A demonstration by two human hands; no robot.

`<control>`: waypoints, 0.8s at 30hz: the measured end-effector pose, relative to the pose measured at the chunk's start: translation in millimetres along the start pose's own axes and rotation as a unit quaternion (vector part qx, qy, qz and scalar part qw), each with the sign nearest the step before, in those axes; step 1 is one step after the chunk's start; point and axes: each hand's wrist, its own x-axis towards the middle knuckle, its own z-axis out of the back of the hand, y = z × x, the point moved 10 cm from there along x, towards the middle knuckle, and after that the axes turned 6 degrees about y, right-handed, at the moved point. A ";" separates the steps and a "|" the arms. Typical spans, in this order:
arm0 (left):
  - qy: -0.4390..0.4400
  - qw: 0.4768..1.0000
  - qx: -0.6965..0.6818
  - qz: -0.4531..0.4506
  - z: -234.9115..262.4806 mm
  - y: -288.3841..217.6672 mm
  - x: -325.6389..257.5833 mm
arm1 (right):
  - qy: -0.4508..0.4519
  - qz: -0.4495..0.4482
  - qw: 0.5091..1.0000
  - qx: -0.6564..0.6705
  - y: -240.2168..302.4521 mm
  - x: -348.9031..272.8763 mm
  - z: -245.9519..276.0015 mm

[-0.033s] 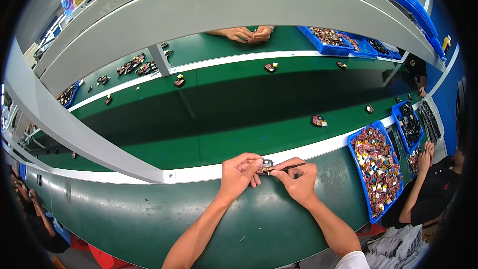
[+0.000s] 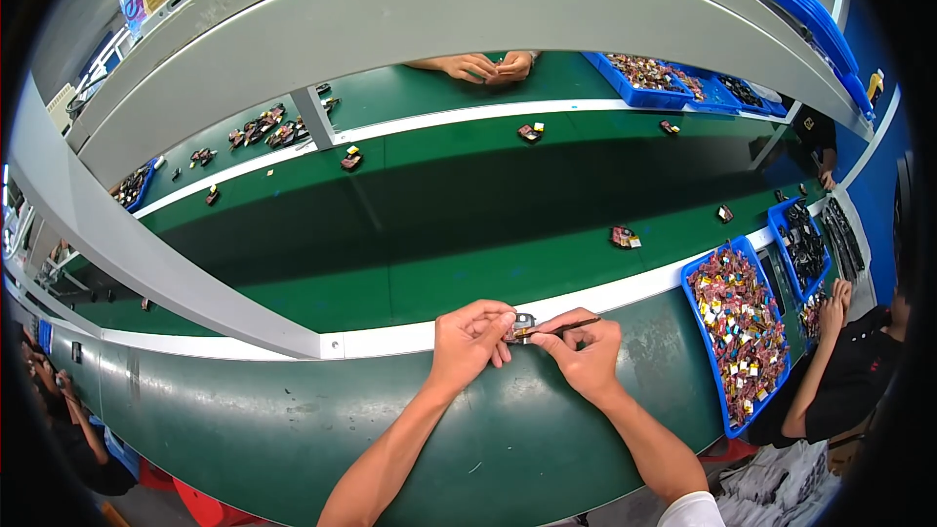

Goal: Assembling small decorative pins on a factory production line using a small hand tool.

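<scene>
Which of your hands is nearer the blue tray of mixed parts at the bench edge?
Right. The right hand sits between the small part and the blue tray on its right; the left hand is farther left, beyond the part.

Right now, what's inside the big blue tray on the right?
The blue tray is heaped with small parts, mostly reddish-brown, with yellow, white and blue bits among them. The heap covers the tray's floor, so what lies beneath cannot be seen.

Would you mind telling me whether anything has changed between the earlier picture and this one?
Nothing has visibly changed. The left hand still pinches the small metal part and the right hand still holds the thin dark tool to it, above the green bench.
</scene>
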 end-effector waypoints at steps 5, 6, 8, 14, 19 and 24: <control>-0.021 1.000 0.017 -0.001 4.4 1.1 -1.4 | -0.009 -0.041 0.998 0.042 -6.8 -0.4 -0.8; -0.023 1.000 0.017 -0.001 5.0 1.5 -1.4 | -0.012 -0.028 0.999 0.032 -4.8 -0.5 -0.7; -0.028 1.000 0.003 -0.002 5.3 1.6 -0.2 | -0.020 -0.005 1.000 0.007 1.0 -1.0 0.7; -0.029 1.000 0.006 -0.002 4.1 0.3 -0.1 | -0.035 0.064 0.996 -0.051 17.0 -3.7 -1.2; -0.020 1.000 0.000 0.007 1.0 2.2 1.9 | -0.029 0.090 0.993 -0.076 24.4 -5.4 -0.1; -0.002 1.000 0.025 0.001 -1.2 -2.9 0.7 | -0.034 0.178 0.978 -0.101 44.1 -7.9 -6.9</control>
